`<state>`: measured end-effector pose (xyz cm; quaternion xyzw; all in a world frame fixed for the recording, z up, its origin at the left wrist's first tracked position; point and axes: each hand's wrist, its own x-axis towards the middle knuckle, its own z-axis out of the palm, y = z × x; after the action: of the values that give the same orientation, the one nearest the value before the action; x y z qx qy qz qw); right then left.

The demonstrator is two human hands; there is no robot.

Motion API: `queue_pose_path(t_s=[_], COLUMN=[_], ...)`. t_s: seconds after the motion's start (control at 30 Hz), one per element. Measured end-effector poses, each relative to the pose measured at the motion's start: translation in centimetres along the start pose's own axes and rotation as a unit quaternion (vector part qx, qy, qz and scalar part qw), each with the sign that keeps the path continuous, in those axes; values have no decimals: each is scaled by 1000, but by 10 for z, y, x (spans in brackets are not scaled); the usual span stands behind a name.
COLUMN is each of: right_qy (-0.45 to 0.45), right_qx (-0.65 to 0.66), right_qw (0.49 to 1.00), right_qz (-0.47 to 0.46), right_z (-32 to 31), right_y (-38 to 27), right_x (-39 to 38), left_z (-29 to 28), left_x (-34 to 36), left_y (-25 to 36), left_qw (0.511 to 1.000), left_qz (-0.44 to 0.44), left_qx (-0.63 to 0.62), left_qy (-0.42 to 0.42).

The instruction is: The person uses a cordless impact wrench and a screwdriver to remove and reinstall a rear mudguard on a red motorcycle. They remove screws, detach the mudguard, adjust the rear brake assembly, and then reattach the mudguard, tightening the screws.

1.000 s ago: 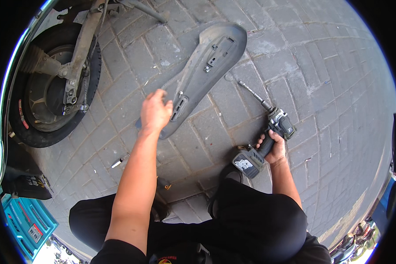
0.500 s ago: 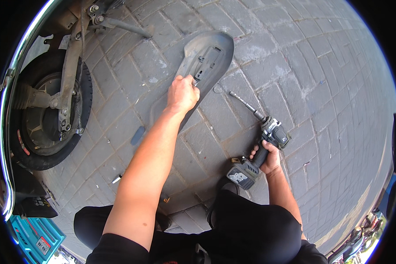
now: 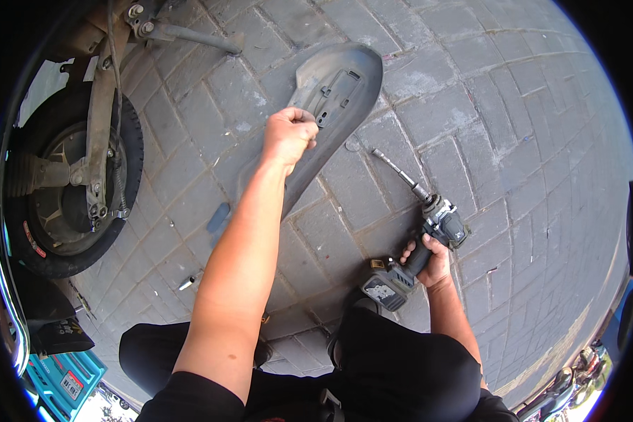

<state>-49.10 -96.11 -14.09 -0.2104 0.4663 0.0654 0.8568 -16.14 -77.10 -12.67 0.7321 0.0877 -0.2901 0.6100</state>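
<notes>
My left hand [image 3: 292,137] reaches over a grey moulded plastic panel [image 3: 355,91] lying on the pavers, its fingers closed at the slotted mountings; what they hold, if anything, is hidden. My right hand [image 3: 435,257] grips a dark cordless impact driver [image 3: 443,221] by its handle, battery toward me. A long metal extension [image 3: 401,169] points from the driver up-left, toward the panel. A small silver cylinder [image 3: 188,283] lies on the pavers left of my forearm.
A scooter's wheel [image 3: 39,211] with suspension arm and spring fills the left side, a metal stand [image 3: 204,39] above it. A teal tool case [image 3: 63,373] sits lower left. My black-clad knees [image 3: 401,359] are at the bottom. Parked vehicles [image 3: 570,383] show at the lower right rim.
My left hand has moved up and right along the panel, and its fingers have curled closed. The view has shifted slightly. My right hand still holds the driver.
</notes>
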Motion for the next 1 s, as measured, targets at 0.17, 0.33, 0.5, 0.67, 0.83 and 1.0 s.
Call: queue_pose_path(t_s=[0.17,0.33,0.5,0.67,0.83,1.0], right_qy=[-19,-15,-1,2,8,-15], right_qx=[1,-8,6,24,31,28], right_qw=[1000,999,999,999,999,999], right_qz=[-6,34,32,29,28,45], right_z=[-7,-12,-11,-12,-14,-18], right_y=[2,4,8,8,10,10], right_x=[1,3,3,1,4,5], left_z=[-20,2,23,24,27,23], left_x=[25,51,44,42,43,38], left_y=[18,42,53,60,62,64], left_qw=[830,981,785,726,704,726], left_qz=[-58,36,220,222,241,233], left_qx=[-505,-141,579,650,665,644], left_qy=[-229,-129,2,-41,-62,-58])
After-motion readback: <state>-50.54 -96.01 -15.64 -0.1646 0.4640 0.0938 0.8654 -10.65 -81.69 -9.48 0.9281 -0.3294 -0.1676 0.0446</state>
